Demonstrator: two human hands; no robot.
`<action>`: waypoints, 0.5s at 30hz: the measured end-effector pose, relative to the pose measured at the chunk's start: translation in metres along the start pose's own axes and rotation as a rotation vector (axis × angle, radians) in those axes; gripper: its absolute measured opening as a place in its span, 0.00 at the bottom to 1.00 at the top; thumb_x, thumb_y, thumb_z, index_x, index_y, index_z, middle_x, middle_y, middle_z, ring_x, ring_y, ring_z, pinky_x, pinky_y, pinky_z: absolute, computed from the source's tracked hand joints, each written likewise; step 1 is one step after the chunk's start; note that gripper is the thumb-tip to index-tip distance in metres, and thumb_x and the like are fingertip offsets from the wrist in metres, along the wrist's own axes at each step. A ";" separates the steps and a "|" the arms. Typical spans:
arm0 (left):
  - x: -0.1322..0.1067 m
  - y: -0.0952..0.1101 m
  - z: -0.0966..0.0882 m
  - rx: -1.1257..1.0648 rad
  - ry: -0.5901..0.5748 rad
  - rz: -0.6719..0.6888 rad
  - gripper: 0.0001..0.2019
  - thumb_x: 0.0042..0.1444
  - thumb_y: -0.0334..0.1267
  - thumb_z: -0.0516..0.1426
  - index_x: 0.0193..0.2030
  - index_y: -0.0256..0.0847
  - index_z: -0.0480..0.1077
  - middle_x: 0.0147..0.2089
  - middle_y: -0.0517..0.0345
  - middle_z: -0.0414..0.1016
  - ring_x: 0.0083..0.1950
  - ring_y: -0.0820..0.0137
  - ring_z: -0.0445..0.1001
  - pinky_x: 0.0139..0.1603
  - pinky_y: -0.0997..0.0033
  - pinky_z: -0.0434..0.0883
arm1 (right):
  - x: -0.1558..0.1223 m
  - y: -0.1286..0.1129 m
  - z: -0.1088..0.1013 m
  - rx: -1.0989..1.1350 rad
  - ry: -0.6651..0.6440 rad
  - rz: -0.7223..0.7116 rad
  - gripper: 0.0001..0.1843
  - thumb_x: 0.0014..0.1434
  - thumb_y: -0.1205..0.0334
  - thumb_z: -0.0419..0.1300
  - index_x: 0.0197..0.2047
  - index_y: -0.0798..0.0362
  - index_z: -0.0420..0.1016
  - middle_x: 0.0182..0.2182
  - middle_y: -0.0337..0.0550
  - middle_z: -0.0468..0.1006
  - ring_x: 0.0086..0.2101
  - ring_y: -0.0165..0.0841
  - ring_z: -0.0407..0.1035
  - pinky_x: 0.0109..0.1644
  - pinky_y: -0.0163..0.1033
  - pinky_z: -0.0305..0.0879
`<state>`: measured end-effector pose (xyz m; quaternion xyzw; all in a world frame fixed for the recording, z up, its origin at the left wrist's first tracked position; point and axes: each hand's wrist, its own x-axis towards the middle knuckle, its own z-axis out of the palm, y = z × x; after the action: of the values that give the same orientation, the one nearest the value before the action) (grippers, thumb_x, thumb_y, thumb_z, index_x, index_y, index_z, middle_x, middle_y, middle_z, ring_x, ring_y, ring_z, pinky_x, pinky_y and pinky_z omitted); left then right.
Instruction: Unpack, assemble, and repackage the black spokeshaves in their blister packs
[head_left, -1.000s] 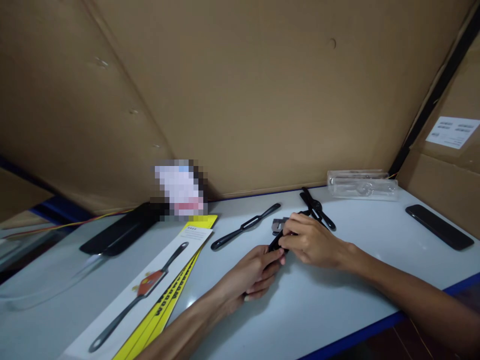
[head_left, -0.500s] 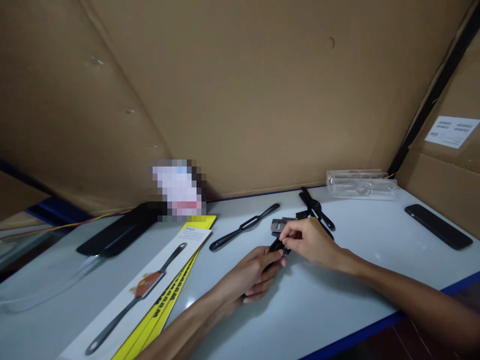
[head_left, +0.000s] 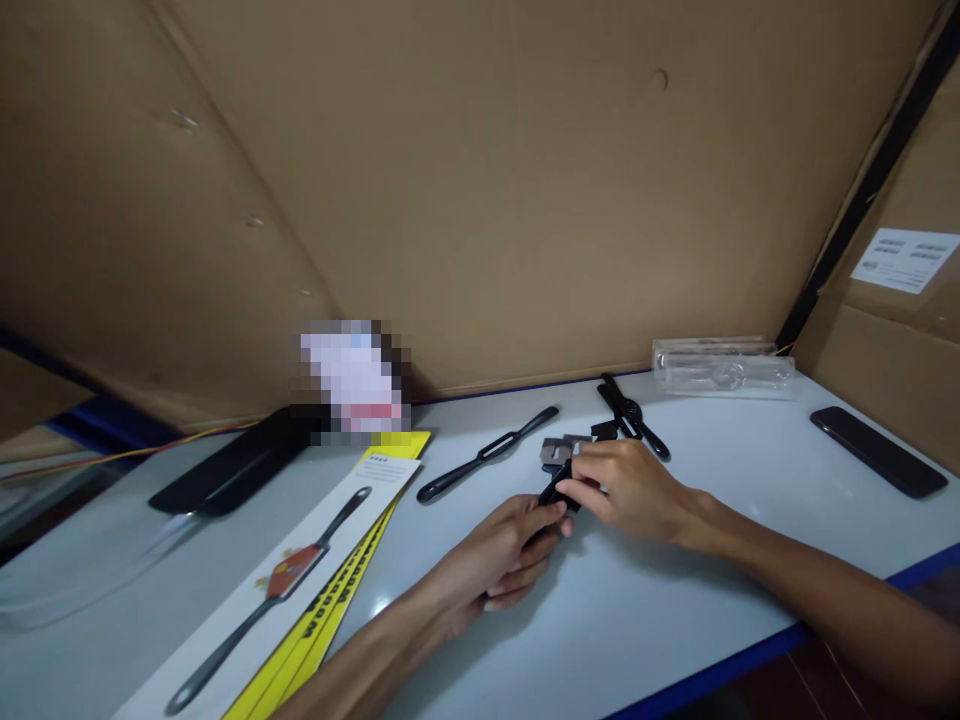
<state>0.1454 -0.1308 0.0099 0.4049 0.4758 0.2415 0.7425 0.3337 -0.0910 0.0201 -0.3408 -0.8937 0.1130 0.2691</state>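
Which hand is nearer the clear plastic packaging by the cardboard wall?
Right. The right hand is in front of the clear plastic packaging, somewhat left; the left hand is farther left and nearer the person.

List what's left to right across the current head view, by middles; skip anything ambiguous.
White printed card → long black tool with slotted centre → partly hidden black piece in the left hand → cluster of long black pieces → clear plastic tray → dark, flat, round-cornered slab.
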 end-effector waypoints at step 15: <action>0.001 0.000 -0.002 -0.011 -0.005 0.008 0.13 0.61 0.49 0.56 0.33 0.42 0.66 0.14 0.75 0.46 0.14 0.81 0.36 0.11 0.80 0.41 | -0.002 -0.004 -0.003 0.174 0.027 0.010 0.21 0.70 0.62 0.54 0.26 0.52 0.78 0.24 0.38 0.77 0.26 0.28 0.66 0.34 0.36 0.57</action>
<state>0.1437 -0.1288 0.0089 0.4034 0.4708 0.2460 0.7450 0.3342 -0.0955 0.0233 -0.3219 -0.8751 0.1870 0.3093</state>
